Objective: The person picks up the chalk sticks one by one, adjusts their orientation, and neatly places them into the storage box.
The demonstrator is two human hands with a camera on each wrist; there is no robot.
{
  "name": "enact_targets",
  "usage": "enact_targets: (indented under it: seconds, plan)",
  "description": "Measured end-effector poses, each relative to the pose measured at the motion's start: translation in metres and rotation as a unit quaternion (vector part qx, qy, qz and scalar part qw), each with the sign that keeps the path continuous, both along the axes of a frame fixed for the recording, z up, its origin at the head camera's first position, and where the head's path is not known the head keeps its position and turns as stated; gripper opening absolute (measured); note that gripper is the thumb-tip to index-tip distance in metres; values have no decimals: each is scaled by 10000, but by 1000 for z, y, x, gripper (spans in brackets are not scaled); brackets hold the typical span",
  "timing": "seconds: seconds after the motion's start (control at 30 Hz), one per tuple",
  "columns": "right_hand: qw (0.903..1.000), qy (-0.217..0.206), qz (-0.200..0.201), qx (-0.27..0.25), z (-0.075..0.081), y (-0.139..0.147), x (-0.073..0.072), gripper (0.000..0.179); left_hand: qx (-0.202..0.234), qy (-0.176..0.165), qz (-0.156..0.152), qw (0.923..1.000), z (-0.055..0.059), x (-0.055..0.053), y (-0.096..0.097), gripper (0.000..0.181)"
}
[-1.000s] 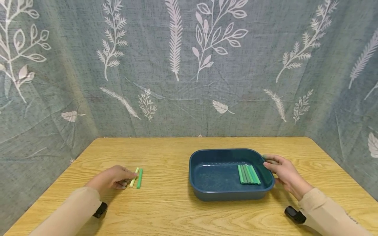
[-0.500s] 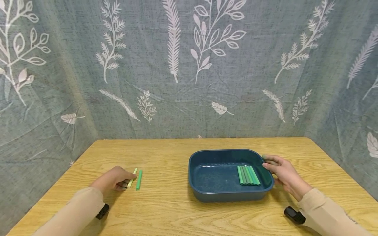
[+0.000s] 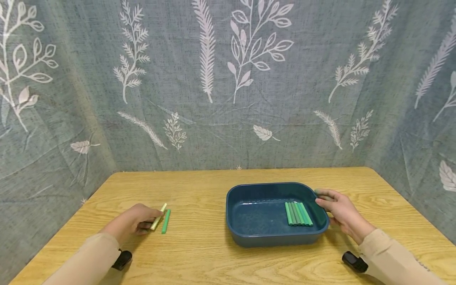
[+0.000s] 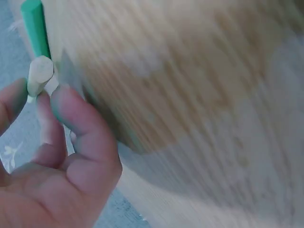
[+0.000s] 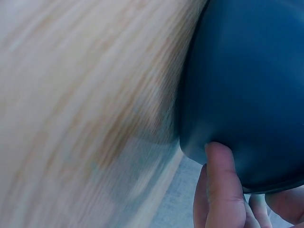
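Note:
My left hand pinches a pale yellow chalk stick between thumb and fingertips, at the table's left. In the left wrist view the blunt end of this yellow stick faces the camera, and the fingertips around it carry green smudges. Just to its right lies a green chalk stick, slightly slanted. My right hand holds the right end of a deep blue basin, thumb over the rim. The right wrist view has a finger against the outer wall of the basin.
Inside the basin, several green chalk sticks lie side by side near its right end. Wooden tabletop separates the basin from the left hand. A grey-green leaf-patterned curtain closes off the back and both sides.
The left hand has drawn the yellow stick slightly toward the person, and it leans more. The green stick beside it has shifted a little in view. The right hand keeps its place on the basin.

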State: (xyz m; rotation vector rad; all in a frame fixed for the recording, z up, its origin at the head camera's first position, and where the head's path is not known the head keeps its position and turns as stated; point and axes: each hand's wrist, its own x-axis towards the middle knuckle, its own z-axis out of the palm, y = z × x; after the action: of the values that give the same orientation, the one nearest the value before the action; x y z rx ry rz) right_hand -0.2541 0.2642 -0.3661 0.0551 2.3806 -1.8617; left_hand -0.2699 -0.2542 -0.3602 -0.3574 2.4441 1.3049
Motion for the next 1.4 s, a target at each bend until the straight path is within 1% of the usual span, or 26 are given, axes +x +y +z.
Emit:
enact_targets:
  seconds: [0.17,0.2,0.27,0.33,0.4,0.5,0.57,0.63,0.73,0.83,0.87,1.07,1.27,1.4]
  plan:
    - [10000,-11,20,8,-1,1,1,55,695,-83,-71,9975,-1,2,-9,63]
    - [10000,-10,23,5,-1,1,1,55,835,-127,-116,9964,0,3,-11,68]
    - [10000,0,28,7,-1,1,1,55,1145,-241,-155,9930,1,3,-12,72]
    - [10000,10,26,-4,0,2,0,55,1481,-337,-203,9882,2,3,-14,65]
    - [10000,13,16,-19,0,1,1,55,1881,-434,-276,9808,4,4,-14,50]
    - [10000,6,12,-25,-1,1,1,54,2405,-520,-490,9680,6,5,-13,26]
    - [10000,7,18,-15,-1,1,1,54,2692,-584,-681,9589,7,6,-12,24]
    - [10000,5,20,-3,-1,2,1,55,2895,-612,-840,9515,9,6,-10,28]
    - [10000,-9,-3,13,-1,2,0,55,3249,-618,-915,9393,12,6,-5,30]
    - [10000,-22,-16,24,0,3,0,54,3500,-597,-910,9304,14,7,1,30]
    - [10000,-29,-20,32,0,2,0,54,3541,-588,-908,9289,14,7,3,30]
    - [10000,-34,-18,73,0,1,0,55,3526,-498,-913,9300,15,10,14,31]
    - [10000,-11,-14,58,1,0,0,54,3556,-402,-844,9300,20,11,26,28]
    - [10000,-17,-17,0,1,0,1,54,3700,-345,-839,9246,25,12,35,25]
